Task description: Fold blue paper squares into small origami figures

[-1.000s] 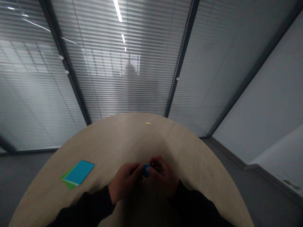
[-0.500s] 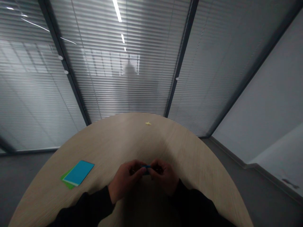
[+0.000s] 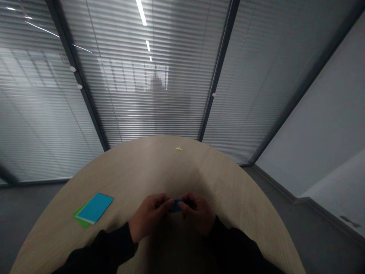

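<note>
Heads up from my end: left of my left hand (image 3: 149,217), the blue card (image 3: 95,208) on its green sheet (image 3: 81,221) is the only thing in the way. Past my right hand (image 3: 199,214), the surface (image 3: 234,190) gives plenty of room, and a tiny yellow star (image 3: 178,148) sits way out near the far edge.

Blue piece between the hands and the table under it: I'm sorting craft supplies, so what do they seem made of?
The blue piece may be folded paper, matte like the blue sheet nearby, but it is mostly hidden, so that stays open. The table looks like pale wood or wood-look laminate, with a matte finish and fine straight grain lines.
</note>
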Action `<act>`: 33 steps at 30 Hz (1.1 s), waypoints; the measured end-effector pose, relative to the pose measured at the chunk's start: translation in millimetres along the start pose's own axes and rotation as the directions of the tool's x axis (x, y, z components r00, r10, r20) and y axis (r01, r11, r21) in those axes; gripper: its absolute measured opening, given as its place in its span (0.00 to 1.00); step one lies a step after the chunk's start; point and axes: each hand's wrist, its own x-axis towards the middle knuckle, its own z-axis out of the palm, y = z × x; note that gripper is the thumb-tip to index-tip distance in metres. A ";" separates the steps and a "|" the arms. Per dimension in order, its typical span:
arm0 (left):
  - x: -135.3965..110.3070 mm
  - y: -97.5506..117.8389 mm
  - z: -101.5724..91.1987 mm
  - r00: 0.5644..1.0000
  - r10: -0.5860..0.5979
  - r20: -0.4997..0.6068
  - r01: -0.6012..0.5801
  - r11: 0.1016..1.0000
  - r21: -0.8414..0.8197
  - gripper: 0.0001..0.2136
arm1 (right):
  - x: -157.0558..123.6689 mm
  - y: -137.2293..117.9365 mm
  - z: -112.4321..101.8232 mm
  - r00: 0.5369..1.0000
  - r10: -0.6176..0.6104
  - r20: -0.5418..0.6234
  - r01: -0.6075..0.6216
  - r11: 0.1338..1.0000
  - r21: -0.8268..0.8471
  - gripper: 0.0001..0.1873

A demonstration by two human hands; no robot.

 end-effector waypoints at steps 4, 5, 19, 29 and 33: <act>-0.7 1.2 0.1 1.000 0.019 0.014 -0.019 1.000 0.008 0.19 | 0.3 2.0 0.4 1.000 0.001 0.002 -0.001 1.000 0.030 0.13; -0.7 1.3 0.3 0.999 0.028 0.027 -0.028 1.000 -0.005 0.18 | 0.4 2.0 0.7 1.000 0.009 -0.003 -0.008 0.999 0.036 0.13; -1.2 -0.1 0.2 0.999 0.019 0.028 -0.017 0.999 -0.043 0.17 | -0.5 -1.2 -0.7 0.999 0.012 0.034 -0.012 1.000 0.014 0.14; -0.3 -0.9 0.6 1.000 0.006 0.029 -0.004 0.996 -0.093 0.15 | -2.1 -5.2 0.3 0.999 0.031 0.044 -0.030 0.999 -0.028 0.14; 0.2 -0.2 1.4 1.000 0.013 0.007 -0.012 0.997 -0.079 0.15 | -2.5 -5.1 2.2 1.000 0.012 0.026 -0.011 0.998 -0.059 0.12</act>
